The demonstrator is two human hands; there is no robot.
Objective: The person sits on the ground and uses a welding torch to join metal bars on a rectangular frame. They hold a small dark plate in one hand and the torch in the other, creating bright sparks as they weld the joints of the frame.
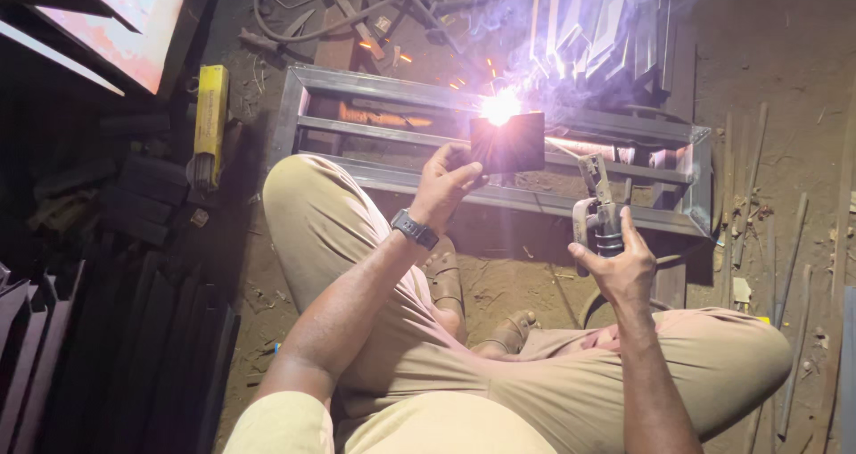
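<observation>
The left hand (446,182) grips a dark welding shield glass (508,142), raised just below the bright arc (499,108). The right hand (624,262) clasps the electrode holder (599,206), angled toward the grey steel frame (428,88) lying on the dirt floor (517,276).

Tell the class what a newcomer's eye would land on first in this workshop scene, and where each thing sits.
The white-violet welding flash blazes at upper centre on the grey metal frame lying on the dirt floor, with smoke drifting above it. Just below the flash, the left hand holds up a dark shield plate. To the right, the right hand grips the electrode holder.
</observation>
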